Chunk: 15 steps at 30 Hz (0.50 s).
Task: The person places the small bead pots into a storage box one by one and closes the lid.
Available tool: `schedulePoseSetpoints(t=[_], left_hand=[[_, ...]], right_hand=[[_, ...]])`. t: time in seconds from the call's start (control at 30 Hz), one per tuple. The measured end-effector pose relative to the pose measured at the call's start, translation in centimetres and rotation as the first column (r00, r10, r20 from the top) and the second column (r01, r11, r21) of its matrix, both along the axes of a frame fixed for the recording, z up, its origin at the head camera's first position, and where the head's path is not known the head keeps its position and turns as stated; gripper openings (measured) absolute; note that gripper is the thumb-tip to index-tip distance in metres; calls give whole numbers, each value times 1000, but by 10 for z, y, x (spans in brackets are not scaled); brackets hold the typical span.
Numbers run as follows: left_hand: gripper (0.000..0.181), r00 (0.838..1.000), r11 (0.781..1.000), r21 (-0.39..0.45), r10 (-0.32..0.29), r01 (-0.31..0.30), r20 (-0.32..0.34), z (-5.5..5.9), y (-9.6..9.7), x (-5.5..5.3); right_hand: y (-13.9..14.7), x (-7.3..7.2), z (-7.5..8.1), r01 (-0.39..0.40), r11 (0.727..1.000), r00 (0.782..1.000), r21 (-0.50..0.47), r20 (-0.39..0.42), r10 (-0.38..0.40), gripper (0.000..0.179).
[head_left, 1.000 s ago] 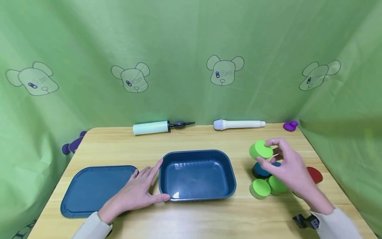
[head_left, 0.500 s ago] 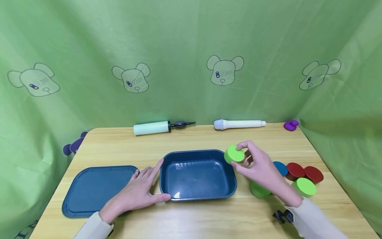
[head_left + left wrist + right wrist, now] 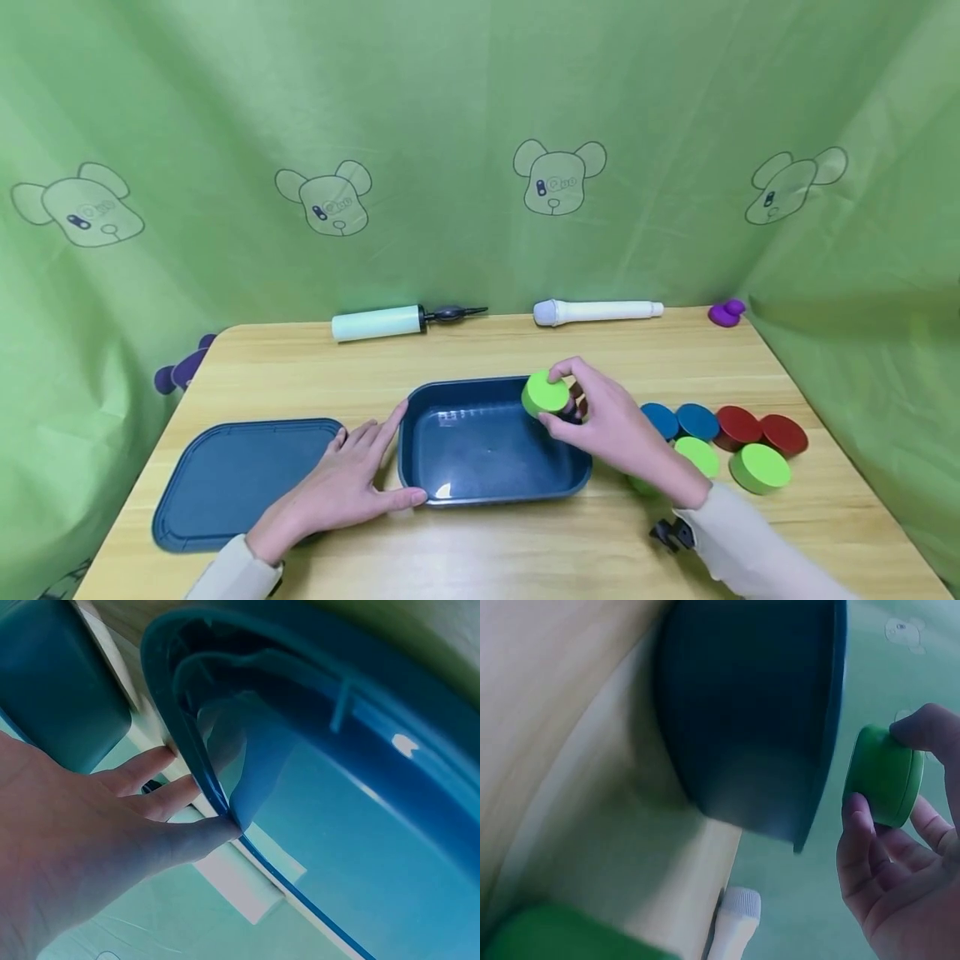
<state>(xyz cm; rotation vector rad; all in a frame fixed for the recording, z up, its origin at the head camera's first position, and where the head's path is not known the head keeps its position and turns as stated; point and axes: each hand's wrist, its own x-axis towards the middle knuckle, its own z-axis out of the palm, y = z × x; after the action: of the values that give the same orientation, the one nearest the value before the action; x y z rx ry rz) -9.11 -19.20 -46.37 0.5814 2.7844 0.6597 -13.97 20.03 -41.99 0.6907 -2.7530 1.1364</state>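
Observation:
My right hand (image 3: 611, 421) pinches a short green cylinder (image 3: 545, 394) between thumb and fingers, above the right end of a dark blue plastic box (image 3: 487, 467). A thin seam runs near one end of that cylinder (image 3: 885, 776) in the right wrist view. At the box's left end rests my left hand (image 3: 348, 492), thumb and index finger spread with their tips at the corners. The left wrist view has a fingertip of this hand (image 3: 97, 840) touching the box rim (image 3: 195, 750). Inside the box, the part behind the held cylinder is hidden.
Right of the box stand blue cylinders (image 3: 697, 422), red cylinders (image 3: 738, 427) and green cylinders (image 3: 760, 468); my right forearm partly covers some. A flat blue lid (image 3: 240, 479) lies left. Along the back edge are a hand pump (image 3: 378, 323), a white microphone (image 3: 600, 312) and a purple object (image 3: 726, 313).
My right hand has carried the green cylinder leftward, from above the other cylinders to over the box. More of the cylinders on the table now show. The left hand stays at the box.

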Motion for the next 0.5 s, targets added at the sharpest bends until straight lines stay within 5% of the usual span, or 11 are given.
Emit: schedulePoseSetpoints(t=[0.5], left_hand=[[120,1000,1000,4,-1,1,11,0,1,0]], right_hand=[[-50,-2,-16,-62,997,998,40,31,61,45]])
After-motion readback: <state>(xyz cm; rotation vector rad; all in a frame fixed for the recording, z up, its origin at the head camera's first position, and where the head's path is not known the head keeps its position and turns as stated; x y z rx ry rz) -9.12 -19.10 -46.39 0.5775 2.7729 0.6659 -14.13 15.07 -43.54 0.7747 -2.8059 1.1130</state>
